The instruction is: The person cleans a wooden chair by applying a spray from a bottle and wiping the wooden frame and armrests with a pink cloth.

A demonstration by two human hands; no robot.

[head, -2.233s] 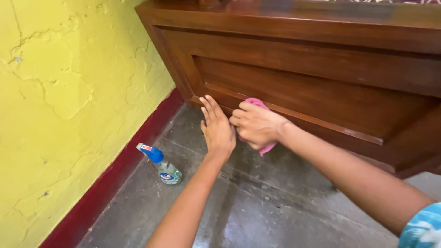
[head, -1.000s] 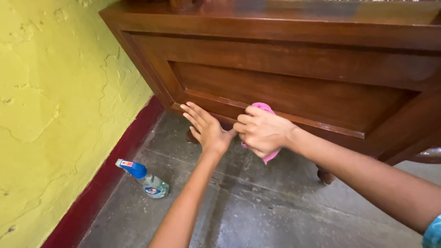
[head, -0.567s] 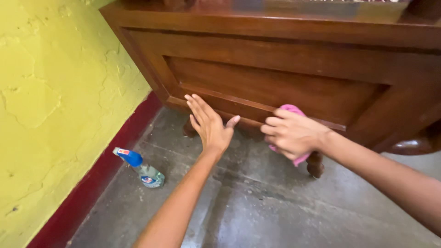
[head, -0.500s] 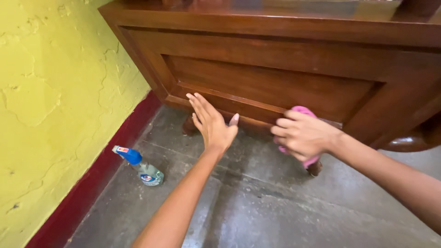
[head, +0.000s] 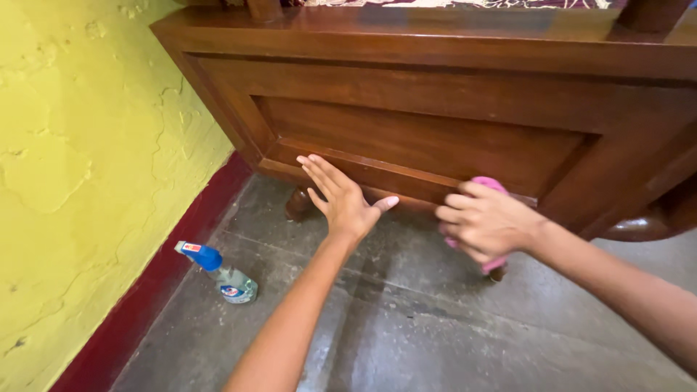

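A dark brown wooden panel [head: 435,138] of a piece of furniture fills the upper view. My right hand [head: 485,221] grips a pink cloth [head: 488,184] and presses it against the panel's lower rail, near its right end. My left hand [head: 341,199] is flat and open, fingers spread, resting on the same rail further left. Most of the cloth is hidden under my right hand.
A spray bottle [head: 218,272] with a blue head lies on the grey concrete floor [head: 406,327] at the left, close to the yellow wall [head: 94,167] with its dark red skirting. Two turned wooden feet [head: 298,205] stand under the furniture.
My right hand has slid the pink cloth to the right along the lower rail. My left hand has stayed flat on the rail, its thumb now spread out.
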